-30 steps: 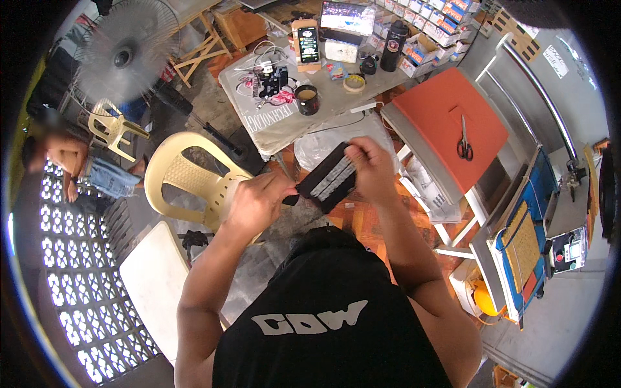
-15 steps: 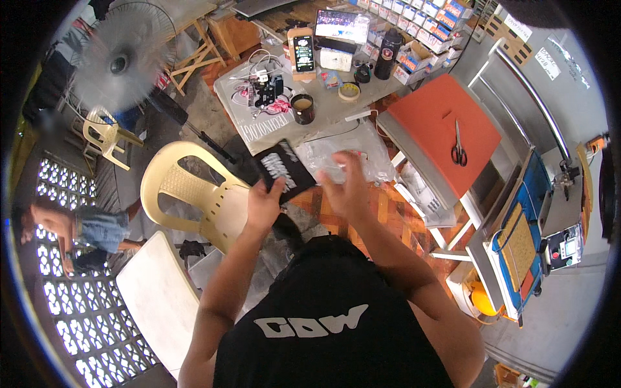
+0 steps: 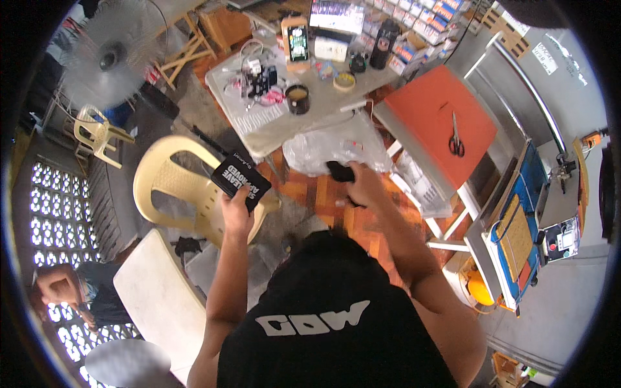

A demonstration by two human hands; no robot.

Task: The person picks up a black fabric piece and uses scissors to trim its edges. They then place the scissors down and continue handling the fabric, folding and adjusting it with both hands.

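My left hand (image 3: 237, 208) is closed on the near edge of a flat black rectangular piece (image 3: 234, 173) with white printing, like a folded cloth or a pouch. The piece hangs in the air over the cream plastic chair (image 3: 165, 184). To the right, my right hand (image 3: 367, 185) grips a small, limp-looking black thing (image 3: 339, 172), slightly blurred; its kind cannot be told. That hand is just in front of a clear plastic bag (image 3: 314, 152), which lies at the near side of the grey table (image 3: 259, 139).
A dark mug (image 3: 297, 100), a phone on a stand (image 3: 297, 44), tape and cables crowd the table. Scissors (image 3: 455, 139) lie on an orange board (image 3: 420, 103) at right. A fan (image 3: 110, 58) stands far left. Another person (image 3: 61, 284) is at lower left beside a white tabletop (image 3: 152, 291).
My left hand has carried the printed black piece leftward, over the chair. My right hand, blurred with no held thing visible before, has moved right and lower and now holds a small black thing.
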